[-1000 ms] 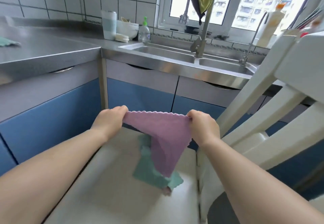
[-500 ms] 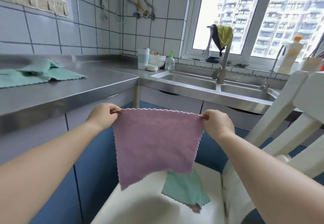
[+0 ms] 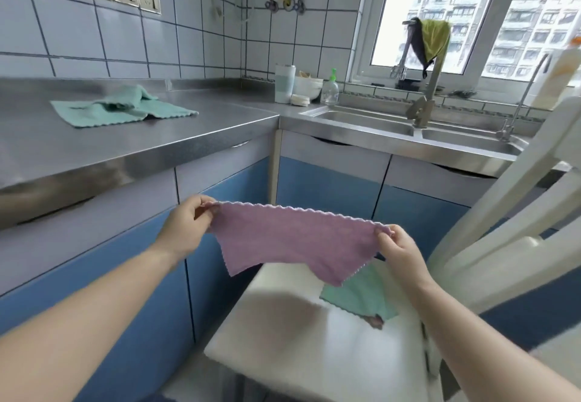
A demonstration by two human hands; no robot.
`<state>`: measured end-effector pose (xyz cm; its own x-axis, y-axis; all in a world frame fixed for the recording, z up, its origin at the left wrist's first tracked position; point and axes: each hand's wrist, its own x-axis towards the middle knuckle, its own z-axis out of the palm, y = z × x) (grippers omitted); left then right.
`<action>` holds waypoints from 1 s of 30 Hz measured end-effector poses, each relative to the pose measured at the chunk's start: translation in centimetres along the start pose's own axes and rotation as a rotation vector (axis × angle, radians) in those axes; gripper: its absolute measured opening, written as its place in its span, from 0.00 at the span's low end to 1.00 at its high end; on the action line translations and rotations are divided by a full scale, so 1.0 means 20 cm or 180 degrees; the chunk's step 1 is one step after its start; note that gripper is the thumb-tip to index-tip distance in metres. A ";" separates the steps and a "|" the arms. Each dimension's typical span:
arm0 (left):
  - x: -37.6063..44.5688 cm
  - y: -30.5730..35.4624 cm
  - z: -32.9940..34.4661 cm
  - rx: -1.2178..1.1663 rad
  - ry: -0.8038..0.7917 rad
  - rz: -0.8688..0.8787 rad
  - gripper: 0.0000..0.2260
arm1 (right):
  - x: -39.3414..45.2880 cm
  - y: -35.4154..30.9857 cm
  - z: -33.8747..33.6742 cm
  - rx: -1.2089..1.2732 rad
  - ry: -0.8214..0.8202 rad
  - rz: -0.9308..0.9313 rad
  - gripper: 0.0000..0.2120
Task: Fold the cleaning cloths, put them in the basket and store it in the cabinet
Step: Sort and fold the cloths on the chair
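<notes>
A purple cleaning cloth (image 3: 292, 241) hangs spread in the air in front of the blue cabinet doors. My left hand (image 3: 185, 228) pinches its upper left corner and my right hand (image 3: 397, 250) pinches its upper right corner. Below it, a teal cloth (image 3: 361, 298) lies on the white chair seat (image 3: 301, 345), with a bit of another purple cloth showing under its lower edge. More teal cloths (image 3: 122, 109) lie crumpled and unfolded on the steel counter (image 3: 204, 128) at the left. No basket is in view.
A double steel sink (image 3: 408, 128) with a tap fills the counter under the window. A cup, bowls and a soap bottle (image 3: 330, 88) stand in the corner. The chair's white backrest (image 3: 518, 213) rises at the right. Blue cabinet doors (image 3: 327, 194) are closed.
The view has lifted toward the counter and wall. The purple cloth, first bunched, got stretched out flat between both hands; now its top edge slopes down to the right and its lower part swings.
</notes>
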<state>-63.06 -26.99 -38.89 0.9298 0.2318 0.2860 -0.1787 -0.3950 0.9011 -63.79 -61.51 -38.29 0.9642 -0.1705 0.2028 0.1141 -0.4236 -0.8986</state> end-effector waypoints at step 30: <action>-0.22 -0.80 0.52 0.1280 -0.0597 -0.1030 0.06 | -0.01 0.90 0.32 -0.1414 -0.0330 0.0944 0.15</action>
<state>-61.02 -30.85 -58.02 0.9648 0.2500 -0.0813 0.2289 -0.6471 0.7273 -60.33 -63.38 -57.01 0.9608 -0.2609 -0.0940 -0.2569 -0.7096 -0.6561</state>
